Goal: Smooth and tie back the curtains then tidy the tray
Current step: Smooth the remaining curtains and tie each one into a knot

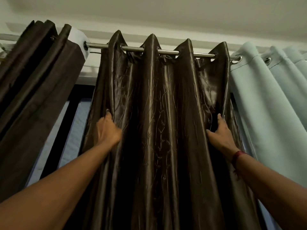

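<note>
Head view: brown satin curtain (159, 113) hung centre frame off the rod (167, 51) at 12 o'clock, not yet tied; tray out of shot. Left hand (108, 130) at 9 o'clock and right hand (219, 133) at 3 o'clock each clamped an outer pleat, fingers tucked into the fabric. Probably done to pull the folds even before gathering.

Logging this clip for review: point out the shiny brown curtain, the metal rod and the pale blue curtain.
shiny brown curtain (166, 113), head view, middle fold.
metal rod (167, 51), head view, bare stretch between eyelets.
pale blue curtain (259, 97), head view, leftmost fold.
</note>
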